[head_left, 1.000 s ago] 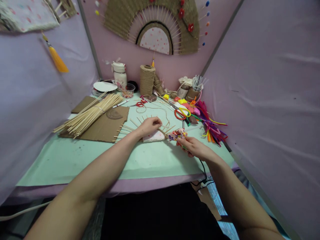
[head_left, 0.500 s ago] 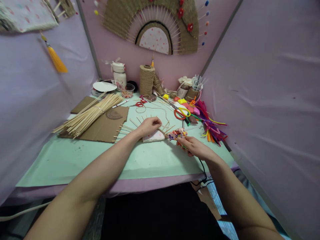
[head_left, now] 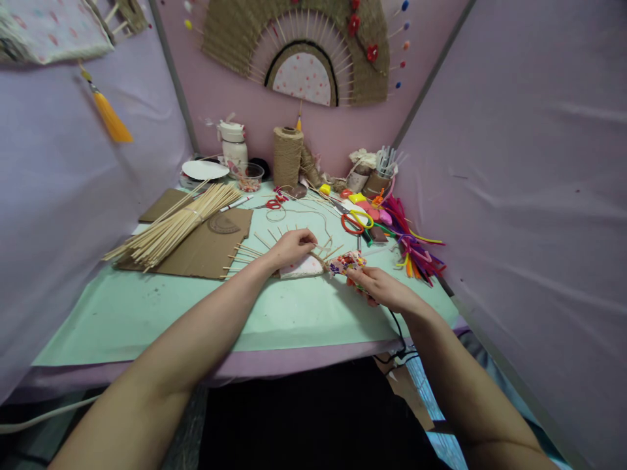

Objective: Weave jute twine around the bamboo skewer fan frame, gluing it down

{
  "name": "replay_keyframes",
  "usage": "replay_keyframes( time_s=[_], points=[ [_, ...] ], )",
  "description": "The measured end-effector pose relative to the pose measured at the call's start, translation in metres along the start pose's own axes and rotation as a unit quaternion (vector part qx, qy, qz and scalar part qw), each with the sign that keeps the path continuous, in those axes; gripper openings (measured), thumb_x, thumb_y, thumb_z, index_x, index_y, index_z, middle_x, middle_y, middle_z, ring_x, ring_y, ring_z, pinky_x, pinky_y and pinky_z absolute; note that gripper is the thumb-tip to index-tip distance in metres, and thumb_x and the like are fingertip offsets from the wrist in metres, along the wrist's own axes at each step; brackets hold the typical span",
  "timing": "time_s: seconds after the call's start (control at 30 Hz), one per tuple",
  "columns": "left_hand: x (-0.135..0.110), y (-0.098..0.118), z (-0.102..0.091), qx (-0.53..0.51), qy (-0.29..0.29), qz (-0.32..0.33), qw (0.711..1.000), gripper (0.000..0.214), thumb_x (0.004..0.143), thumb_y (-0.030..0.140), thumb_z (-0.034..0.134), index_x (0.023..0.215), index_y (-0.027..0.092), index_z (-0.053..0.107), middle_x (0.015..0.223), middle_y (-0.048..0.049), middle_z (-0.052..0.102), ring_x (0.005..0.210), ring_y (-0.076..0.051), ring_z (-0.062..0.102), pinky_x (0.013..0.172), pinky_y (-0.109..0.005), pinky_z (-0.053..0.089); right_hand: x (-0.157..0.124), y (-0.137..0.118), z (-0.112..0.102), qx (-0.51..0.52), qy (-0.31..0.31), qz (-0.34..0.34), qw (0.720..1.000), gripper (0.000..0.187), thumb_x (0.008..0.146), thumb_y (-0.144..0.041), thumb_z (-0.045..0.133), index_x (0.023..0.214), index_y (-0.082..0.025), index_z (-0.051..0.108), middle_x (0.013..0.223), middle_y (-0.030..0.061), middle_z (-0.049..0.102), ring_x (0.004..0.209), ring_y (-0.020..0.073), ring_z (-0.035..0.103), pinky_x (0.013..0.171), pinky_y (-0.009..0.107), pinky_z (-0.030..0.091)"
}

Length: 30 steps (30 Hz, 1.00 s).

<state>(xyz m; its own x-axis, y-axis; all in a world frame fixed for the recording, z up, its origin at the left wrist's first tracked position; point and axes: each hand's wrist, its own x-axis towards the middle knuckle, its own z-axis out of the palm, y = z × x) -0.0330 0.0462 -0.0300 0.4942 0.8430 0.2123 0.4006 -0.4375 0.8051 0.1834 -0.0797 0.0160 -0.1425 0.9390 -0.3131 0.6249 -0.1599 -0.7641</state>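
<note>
1. Two hands in close: left hand [head_left: 294, 248] bent over the half-round piece [head_left: 295, 269], fingers drawn near each other; cannot tell whether they pinch anything. Right hand [head_left: 382, 288] wrapped round a floral-patterned tool [head_left: 345, 262], tip by the piece's right end.
2. Piece lies on the worktop [head_left: 274, 320], thin sticks [head_left: 262, 240] raying outward.
3. Likely light; spotted panel [head_left: 307, 266] looks soft-faced, sticks stiff but probably easy to snap. Best hold: the panel, clear of ray tips.
4. Left rays overlap the cardboard sheet [head_left: 206, 254]; snag risk.
5. Most room: nearside, toward the front edge. Right is tighter: tool, then fuzzy stems [head_left: 410, 240].
</note>
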Motion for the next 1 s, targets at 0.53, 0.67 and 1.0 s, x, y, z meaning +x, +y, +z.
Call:
replay_keyframes(
  time_s=[0.53,0.67,1.0],
  points=[
    [-0.001,0.003,-0.001,-0.002,-0.002,-0.006,1.000,0.018,0.072,0.023,0.052,0.081,0.018,0.067,0.083,-0.0023,0.070,0.080,-0.018,0.062,0.074,-0.028,0.047,0.002,-0.002,-0.001,-0.020,0.013,0.011,1.000,0.060,0.082,-0.073,0.045,0.079,-0.015,0.061,0.056,-0.0024,0.045,0.045,0.0106,0.042,0.043,0.024,0.034],
    [-0.001,0.002,-0.001,0.004,-0.001,0.000,1.000,0.018,0.072,0.021,0.052,0.081,0.017,0.067,0.083,-0.0028,0.070,0.081,-0.018,0.062,0.075,-0.029,0.047,0.006,-0.002,-0.003,-0.016,0.016,0.002,1.000,0.060,0.082,-0.072,0.045,0.080,-0.014,0.062,0.059,-0.0009,0.047,0.047,0.0112,0.044,0.043,0.024,0.034],
    [0.000,-0.001,0.000,0.005,-0.003,-0.008,1.000,0.019,0.072,0.021,0.053,0.083,0.018,0.068,0.084,-0.0024,0.071,0.080,-0.018,0.062,0.076,-0.029,0.048,0.017,-0.005,-0.007,-0.026,0.003,0.008,1.000,0.059,0.082,-0.072,0.048,0.078,-0.015,0.063,0.057,-0.0025,0.041,0.046,0.0110,0.043,0.042,0.024,0.037]
  ],
)
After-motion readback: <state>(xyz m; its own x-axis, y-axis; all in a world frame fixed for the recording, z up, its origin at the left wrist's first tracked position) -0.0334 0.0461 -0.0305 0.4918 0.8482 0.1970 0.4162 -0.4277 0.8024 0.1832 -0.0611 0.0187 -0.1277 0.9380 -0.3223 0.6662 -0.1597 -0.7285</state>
